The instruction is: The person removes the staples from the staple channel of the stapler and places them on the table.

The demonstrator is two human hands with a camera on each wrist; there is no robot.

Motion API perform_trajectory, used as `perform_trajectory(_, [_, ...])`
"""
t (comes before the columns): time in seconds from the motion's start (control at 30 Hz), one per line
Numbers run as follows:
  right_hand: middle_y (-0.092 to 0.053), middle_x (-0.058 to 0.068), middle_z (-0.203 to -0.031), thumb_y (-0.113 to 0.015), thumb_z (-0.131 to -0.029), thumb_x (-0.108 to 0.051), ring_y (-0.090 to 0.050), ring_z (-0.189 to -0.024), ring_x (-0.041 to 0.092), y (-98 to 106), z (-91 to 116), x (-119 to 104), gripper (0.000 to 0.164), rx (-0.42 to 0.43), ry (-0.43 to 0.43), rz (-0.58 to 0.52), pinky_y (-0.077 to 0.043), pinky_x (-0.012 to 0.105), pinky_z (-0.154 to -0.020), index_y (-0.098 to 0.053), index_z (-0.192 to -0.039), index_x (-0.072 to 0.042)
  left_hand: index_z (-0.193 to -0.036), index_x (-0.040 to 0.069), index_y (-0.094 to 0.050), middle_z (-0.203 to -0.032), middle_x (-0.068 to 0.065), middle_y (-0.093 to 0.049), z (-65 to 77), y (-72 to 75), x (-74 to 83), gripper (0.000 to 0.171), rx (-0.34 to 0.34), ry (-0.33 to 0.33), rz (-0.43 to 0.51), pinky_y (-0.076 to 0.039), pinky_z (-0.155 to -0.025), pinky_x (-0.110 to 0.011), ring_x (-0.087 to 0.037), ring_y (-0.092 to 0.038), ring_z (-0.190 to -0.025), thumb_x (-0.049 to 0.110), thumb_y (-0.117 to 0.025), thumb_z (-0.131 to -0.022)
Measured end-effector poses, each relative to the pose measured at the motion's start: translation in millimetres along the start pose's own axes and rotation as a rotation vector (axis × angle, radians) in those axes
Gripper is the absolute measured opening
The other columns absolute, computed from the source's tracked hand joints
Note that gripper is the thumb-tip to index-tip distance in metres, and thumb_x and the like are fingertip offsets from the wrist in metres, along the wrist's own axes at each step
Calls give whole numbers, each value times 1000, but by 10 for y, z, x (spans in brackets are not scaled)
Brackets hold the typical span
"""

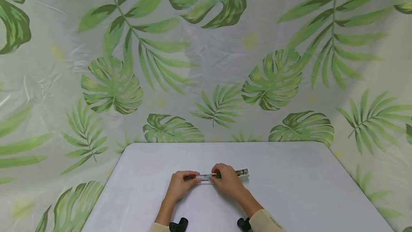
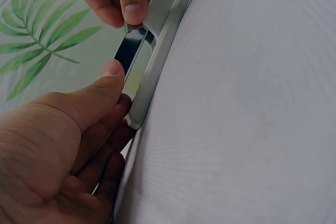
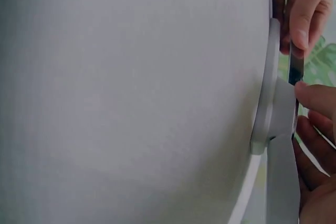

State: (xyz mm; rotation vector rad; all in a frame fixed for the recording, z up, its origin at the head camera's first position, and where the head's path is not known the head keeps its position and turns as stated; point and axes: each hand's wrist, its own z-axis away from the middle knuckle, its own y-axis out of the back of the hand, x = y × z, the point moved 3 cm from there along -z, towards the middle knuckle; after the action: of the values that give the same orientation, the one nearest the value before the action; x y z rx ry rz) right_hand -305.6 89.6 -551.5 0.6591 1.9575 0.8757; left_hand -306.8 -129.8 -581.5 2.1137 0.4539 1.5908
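A pale grey stapler (image 1: 203, 178) stands opened out on the table between my two hands. Its cover (image 1: 243, 172) is swung back to the right, showing a dark, detailed inside. My left hand (image 1: 180, 186) pinches the free end of the shiny metal magazine (image 2: 130, 48), thumb on top and fingers below by the base (image 2: 157, 72). From the other side my right hand (image 1: 229, 182) holds the magazine near its middle, thumb and fingertips on either side of it. In the right wrist view the cover (image 3: 283, 182) slants down past the right fingers. Any staples inside are hidden.
The white table (image 1: 305, 189) has rounded far corners. Behind it hangs a leaf-patterned sheet (image 1: 206, 63). Black wrist devices (image 1: 178, 224) show at both cuffs, near the table's front.
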Motion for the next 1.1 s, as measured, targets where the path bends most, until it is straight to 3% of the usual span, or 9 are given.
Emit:
perform_trajectory(0.13, [-73, 0, -95, -83, -87, -17, -70, -89, 15, 32, -36, -30, 19, -57, 35, 51, -58, 33, -80, -76, -103, -10, -104, 27, -83, -95, 10, -79, -16, -4, 14, 22, 2, -10, -1, -57, -88, -33, -12, -74, -97, 37, -85, -85])
perform_trajectory(0.4, [-73, 1, -94, -80, -89, -16, -70, -90, 17, 67, -43, -60, 13, -118, 83, 79, -58, 35, -82, -79, -100, -9, -104, 28, -83, -97, 9, -80, -10, -15, 6, 22, -6, 2, 5, -57, -89, -34, -14, -74, -100, 39, -85, -84])
perform_trajectory(1.1, [-76, 3, -100, -77, -94, -14, -72, -93, 17, 168, -5, 65, 13, -114, 84, -16, -59, 33, -82, -79, -105, -8, -103, 25, -83, -95, 10, -79, 7, -1, 9, 21, 2, 13, 9, -56, -90, -36, -13, -73, -99, 35, -85, -85])
